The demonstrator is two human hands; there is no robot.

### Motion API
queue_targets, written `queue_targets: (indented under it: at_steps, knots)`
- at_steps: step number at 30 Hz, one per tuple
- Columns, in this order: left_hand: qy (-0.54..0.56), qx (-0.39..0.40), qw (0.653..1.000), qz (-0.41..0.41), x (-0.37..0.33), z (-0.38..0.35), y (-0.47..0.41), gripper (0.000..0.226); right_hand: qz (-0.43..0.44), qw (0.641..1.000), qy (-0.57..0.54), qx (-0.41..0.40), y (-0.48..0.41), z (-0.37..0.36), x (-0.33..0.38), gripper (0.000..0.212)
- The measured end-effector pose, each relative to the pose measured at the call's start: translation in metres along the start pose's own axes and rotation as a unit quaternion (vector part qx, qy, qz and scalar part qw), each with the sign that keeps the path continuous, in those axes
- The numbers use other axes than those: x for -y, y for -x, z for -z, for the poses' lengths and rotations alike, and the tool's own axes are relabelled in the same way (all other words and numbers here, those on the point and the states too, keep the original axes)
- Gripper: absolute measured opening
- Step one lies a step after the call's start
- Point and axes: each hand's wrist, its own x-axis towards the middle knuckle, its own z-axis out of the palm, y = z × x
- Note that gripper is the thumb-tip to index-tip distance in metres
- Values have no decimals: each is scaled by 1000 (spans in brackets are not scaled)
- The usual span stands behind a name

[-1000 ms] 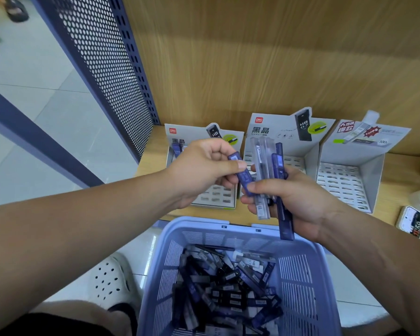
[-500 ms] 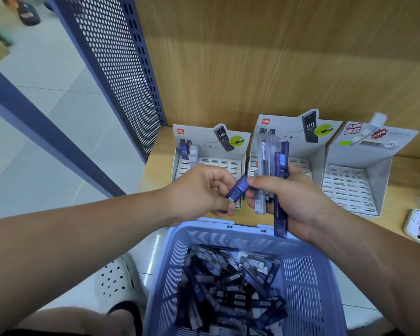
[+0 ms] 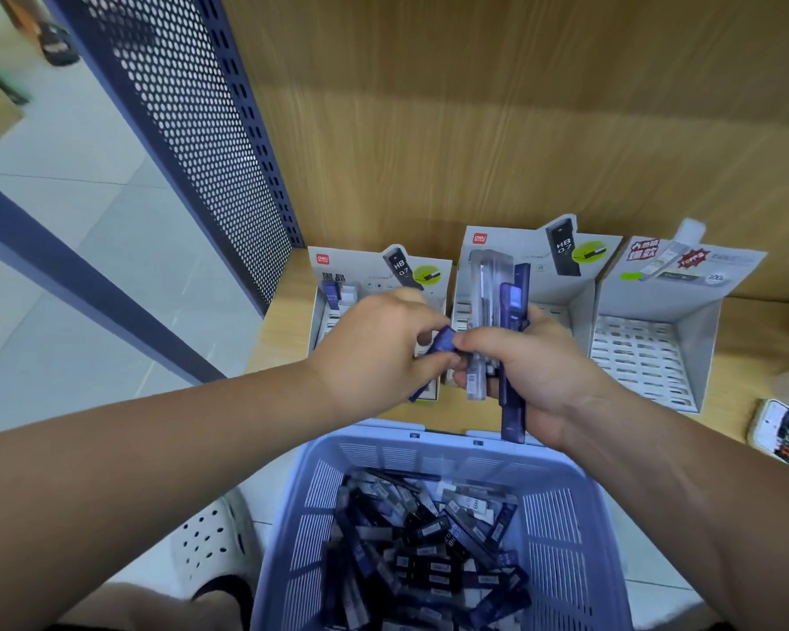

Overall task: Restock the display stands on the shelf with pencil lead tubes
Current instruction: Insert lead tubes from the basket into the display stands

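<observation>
My left hand (image 3: 374, 352) grips one dark blue pencil lead tube (image 3: 443, 341), its upper end touching my right thumb. My right hand (image 3: 534, 375) holds a bunch of tubes (image 3: 497, 321) upright, clear ones and blue ones. Both hands hover in front of three white cardboard display stands on the wooden shelf: the left stand (image 3: 338, 284) has a few tubes in its back corner, the middle stand (image 3: 552, 275) is partly hidden by the bunch, the right stand (image 3: 647, 343) shows bare slots. Below, a light blue basket (image 3: 561, 530) holds many loose tubes (image 3: 429, 553).
A phone (image 3: 784, 432) lies on the shelf at the far right, with a crumpled bag above it. A blue perforated metal panel (image 3: 192, 129) bounds the shelf on the left. A white clog (image 3: 210, 539) and tiled floor show below left.
My left hand, holding the single blue tube, dropped from in front of the stands and drew close to my right hand. The camera view shifted slightly left and up.
</observation>
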Motion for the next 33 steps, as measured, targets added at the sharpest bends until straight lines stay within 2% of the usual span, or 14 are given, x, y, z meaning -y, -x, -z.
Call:
queue_targets:
  at_steps: [5,8,11,13,16,21,26,30,33]
  knots:
    - [18,29,999,29,-16,2,-17,22,8,1000,-17,22,-1,16,13,29]
    - [108,28,989,94,-27,-9,-21,11,4,999,-29,35,0,32,18,29]
    - [273,24,940,202,-36,-24,-25,31,6,998,-49,41,1,46,22,21]
    - [363,6,899,246,-41,-31,-29,31,-1,997,-72,32,2,52,21,20]
    - [392,-9,873,290,-41,-37,-37,23,-10,997,-71,-5,3,61,17,22]
    - [233,-26,925,299,-11,-46,-63,15,-25,995,-85,-43,8,79,18,26]
    - [176,-39,937,298,10,-65,-107,19,-35,994,-83,-56,9,101,19,14]
    - [9,44,975,218,20,-73,-127,10,-49,994,-68,-67,10,119,11,32]
    - [-162,89,972,144,32,-79,-133,18,-62,994,-63,-64,13,128,5,33]
